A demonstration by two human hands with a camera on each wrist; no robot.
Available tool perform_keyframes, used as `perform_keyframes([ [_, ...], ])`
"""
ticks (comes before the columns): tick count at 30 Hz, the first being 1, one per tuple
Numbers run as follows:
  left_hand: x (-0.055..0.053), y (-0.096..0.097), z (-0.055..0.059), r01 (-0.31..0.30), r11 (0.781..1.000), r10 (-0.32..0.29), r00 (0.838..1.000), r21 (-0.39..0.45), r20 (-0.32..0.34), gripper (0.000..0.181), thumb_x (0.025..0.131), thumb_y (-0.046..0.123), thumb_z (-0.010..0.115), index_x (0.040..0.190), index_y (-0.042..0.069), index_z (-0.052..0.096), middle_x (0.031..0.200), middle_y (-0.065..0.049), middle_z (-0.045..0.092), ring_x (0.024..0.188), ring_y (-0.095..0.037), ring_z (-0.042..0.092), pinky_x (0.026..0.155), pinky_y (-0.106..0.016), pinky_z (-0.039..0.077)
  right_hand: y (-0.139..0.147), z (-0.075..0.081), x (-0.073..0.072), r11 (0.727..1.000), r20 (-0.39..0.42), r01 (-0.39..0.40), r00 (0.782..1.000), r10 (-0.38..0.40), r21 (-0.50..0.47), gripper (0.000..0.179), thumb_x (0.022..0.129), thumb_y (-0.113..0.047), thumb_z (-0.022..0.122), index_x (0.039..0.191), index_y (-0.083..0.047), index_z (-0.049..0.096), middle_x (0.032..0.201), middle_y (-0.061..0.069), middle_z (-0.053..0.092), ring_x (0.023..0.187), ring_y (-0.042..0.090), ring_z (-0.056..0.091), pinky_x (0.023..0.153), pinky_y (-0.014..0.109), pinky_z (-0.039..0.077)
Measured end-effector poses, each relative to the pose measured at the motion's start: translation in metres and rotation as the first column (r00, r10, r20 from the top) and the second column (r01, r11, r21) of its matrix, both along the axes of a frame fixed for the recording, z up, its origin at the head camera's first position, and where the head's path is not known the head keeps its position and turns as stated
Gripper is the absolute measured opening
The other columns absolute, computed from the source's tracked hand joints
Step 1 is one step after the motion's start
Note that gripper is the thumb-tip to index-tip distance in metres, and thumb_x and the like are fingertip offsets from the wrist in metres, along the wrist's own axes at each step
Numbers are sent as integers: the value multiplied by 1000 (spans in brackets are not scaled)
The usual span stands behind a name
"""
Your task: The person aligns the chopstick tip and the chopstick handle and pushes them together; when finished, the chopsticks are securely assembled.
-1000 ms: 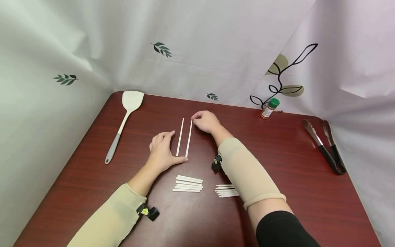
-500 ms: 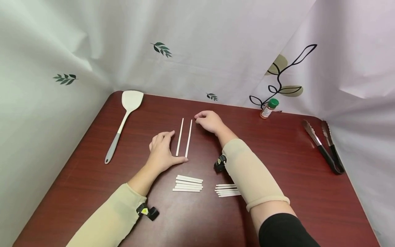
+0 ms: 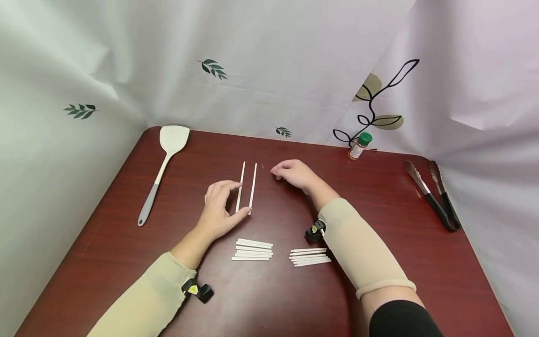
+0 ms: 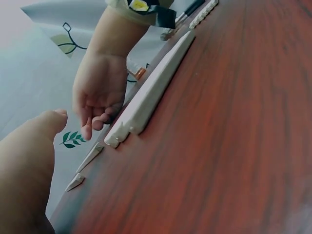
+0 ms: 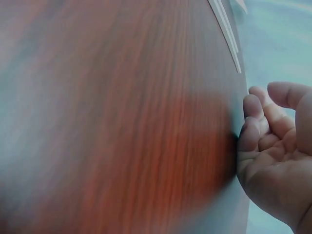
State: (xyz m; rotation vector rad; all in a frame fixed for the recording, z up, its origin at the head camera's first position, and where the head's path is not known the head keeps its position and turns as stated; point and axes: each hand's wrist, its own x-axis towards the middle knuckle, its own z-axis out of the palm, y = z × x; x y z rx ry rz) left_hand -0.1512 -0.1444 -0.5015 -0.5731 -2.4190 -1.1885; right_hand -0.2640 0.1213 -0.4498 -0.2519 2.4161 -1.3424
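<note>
Two long thin white sticks, a left one (image 3: 242, 175) and a right one (image 3: 253, 187), lie side by side on the table in the head view. My left hand (image 3: 219, 210) is at their near ends, thumb and fingers spread apart; its fingertips overlap the left stick and its thumb tip the right stick's near end. Whether it touches them cannot be told. To the right of the sticks, my right hand (image 3: 296, 175) holds nothing, its fingers loosely bent; the right wrist view shows its bare palm (image 5: 273, 156). Nearer lie a left group of short white sticks (image 3: 252, 259) and a right group (image 3: 309, 250).
A white spatula (image 3: 174, 138) with a grey handle lies at the left. At the back right stands a small bottle with a green cap (image 3: 364, 138). Black-handled metal tongs (image 3: 440, 210) lie at the far right. White curtain (image 3: 252, 103) hangs along the table's back edge.
My right hand has released the right stick's far end and moved right and nearer. My left fingers and thumb have shifted over the sticks. The head view has turned slightly.
</note>
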Motion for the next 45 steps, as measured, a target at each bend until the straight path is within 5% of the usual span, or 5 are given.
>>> perform_keyframes([
  [16, 11, 2, -4, 168, 985, -173, 973, -44, -151, 46, 80, 16, 86, 121, 2, 72, 113, -11, 70, 104, -32, 58, 96, -48, 39, 58, -3, 62, 994, 74, -61, 995, 67, -86, 26, 107, -23, 65, 118, -4, 78, 99, 6, 71, 93, 22, 64, 83, 34, 50],
  [26, 33, 6, 1, 273, 957, -284, 950, -102, -127, 25, 85, 12, 83, 109, 10, 76, 104, 0, 73, 97, -23, 62, 89, -39, 45, 85, -9, 103, 991, 55, -35, 998, 43, -128, 25, 107, -22, 65, 121, -5, 78, 105, 7, 74, 96, 22, 63, 81, 34, 51],
  [33, 40, 9, 2, 294, 945, -311, 943, -139, -121, 19, 87, 11, 83, 104, 13, 77, 101, 6, 71, 95, -18, 63, 87, -36, 48, 92, -22, 132, 994, -131, -8, 991, -7, -109, 19, 103, -22, 73, 116, -11, 80, 102, 2, 76, 91, 15, 63, 79, 27, 49],
  [40, 49, 10, 1, 258, 948, -277, 958, -189, -82, 20, 86, 16, 85, 106, 14, 82, 104, 5, 72, 97, -18, 65, 86, -39, 53, 94, -41, 161, 991, -525, -128, 846, 94, -29, 16, 89, -11, 85, 103, -20, 83, 97, -9, 70, 93, 14, 59, 81, 28, 46],
  [45, 51, 10, 0, 276, 936, -297, 952, -216, -69, 21, 86, 21, 88, 104, 14, 84, 100, 7, 70, 92, -15, 63, 83, -37, 52, 91, -46, 174, 980, -647, -189, 741, 179, 54, 23, 81, -14, 90, 102, -22, 84, 103, -9, 68, 104, 18, 55, 91, 36, 42],
])
